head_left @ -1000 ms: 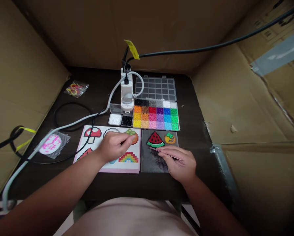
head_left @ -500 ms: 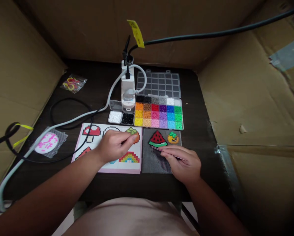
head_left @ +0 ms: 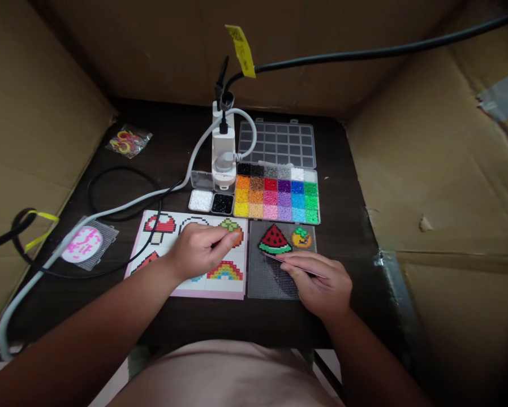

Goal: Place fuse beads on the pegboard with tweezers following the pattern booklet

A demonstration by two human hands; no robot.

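Pink tweezers (head_left: 302, 268) are gripped in my right hand (head_left: 324, 282). Their tips are at the lower edge of a watermelon slice made of fuse beads (head_left: 275, 240), which sits on a clear pegboard (head_left: 268, 282). Beside the slice on the same board is an orange bead fruit with green leaves (head_left: 301, 237). Over the printed pattern sheet (head_left: 186, 289) my left hand (head_left: 201, 247) is closed, thumb against curled fingers; whatever it may hold is hidden. That hand covers part of the sheet's pictures, while a mushroom (head_left: 159, 226) and a rainbow (head_left: 225, 271) still show.
Behind the pegboard lies a compartment box of coloured beads (head_left: 276, 193), its lid (head_left: 277, 144) folded back. Small boxes hold white beads (head_left: 201, 200) and black beads (head_left: 222, 203). A power strip (head_left: 223, 152), cables and a round pink-and-white piece (head_left: 82, 244) are further left. Cardboard walls surround the table.
The whole view has shifted slightly. My hands keep nearly the same pose, and the tweezers stay at the watermelon's lower edge.
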